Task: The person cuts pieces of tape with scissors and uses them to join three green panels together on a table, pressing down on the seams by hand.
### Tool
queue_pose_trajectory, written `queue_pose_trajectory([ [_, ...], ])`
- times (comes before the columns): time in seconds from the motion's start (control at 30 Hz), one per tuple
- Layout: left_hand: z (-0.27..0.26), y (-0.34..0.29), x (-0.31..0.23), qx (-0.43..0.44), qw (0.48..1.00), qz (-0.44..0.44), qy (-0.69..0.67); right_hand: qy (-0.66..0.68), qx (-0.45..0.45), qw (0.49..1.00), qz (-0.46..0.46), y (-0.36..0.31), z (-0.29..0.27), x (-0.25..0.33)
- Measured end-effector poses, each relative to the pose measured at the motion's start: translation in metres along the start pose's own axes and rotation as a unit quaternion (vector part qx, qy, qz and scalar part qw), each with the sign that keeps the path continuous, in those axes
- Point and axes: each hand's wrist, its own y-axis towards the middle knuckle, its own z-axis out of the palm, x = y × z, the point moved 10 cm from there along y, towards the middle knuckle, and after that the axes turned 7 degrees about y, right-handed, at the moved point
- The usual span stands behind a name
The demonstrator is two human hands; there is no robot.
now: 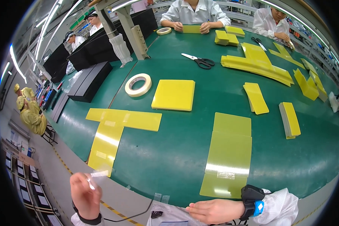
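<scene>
My left hand (86, 194) is raised off the table's near-left edge, its fingers pinched on a short strip of whitish tape (99, 173). Just beyond it lies a T-shaped yellow sheet assembly (111, 139) with clear tape patches on its joints. My right hand (211, 211) is at the near edge, fingers stretched out and holding nothing. Close to that hand lies a long yellow panel (229, 150) made of joined pieces, with a tape patch across its lower seam. A few clear tape pieces (161, 197) stick to the table's edge.
On the green table (169, 147) are a tape roll (138, 85), a square yellow stack (173, 95), black-handled scissors (198, 60) and narrow yellow stacks (256, 98) (289, 119). Folded yellow sheets (256, 67) lie farther right. Two people (195, 15) (271, 24) work across the table. Black boxes (90, 81) stand left.
</scene>
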Motion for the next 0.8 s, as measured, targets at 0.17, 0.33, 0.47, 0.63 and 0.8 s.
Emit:
queue_pose_trajectory([
  [0.17,0.128,-0.033,0.011,0.425,0.854,-0.025,0.300,0.306,-0.119,0.943,0.060,-0.007,-0.040,-0.034],
  [0.33,0.220,-0.037,0.042,0.554,0.748,0.022,0.364,0.318,-0.350,0.866,0.163,-0.045,-0.136,-0.065],
  [0.47,0.257,-0.022,0.064,0.585,0.733,0.027,0.346,0.263,-0.456,0.827,0.198,-0.081,-0.168,-0.073],
  [0.63,0.288,0.008,0.095,0.576,0.737,-0.004,0.354,0.171,-0.504,0.808,0.254,-0.105,-0.190,-0.097],
  [0.8,0.324,0.051,0.141,0.509,0.772,0.118,0.363,0.130,-0.506,0.779,0.347,-0.143,-0.179,-0.157],
])
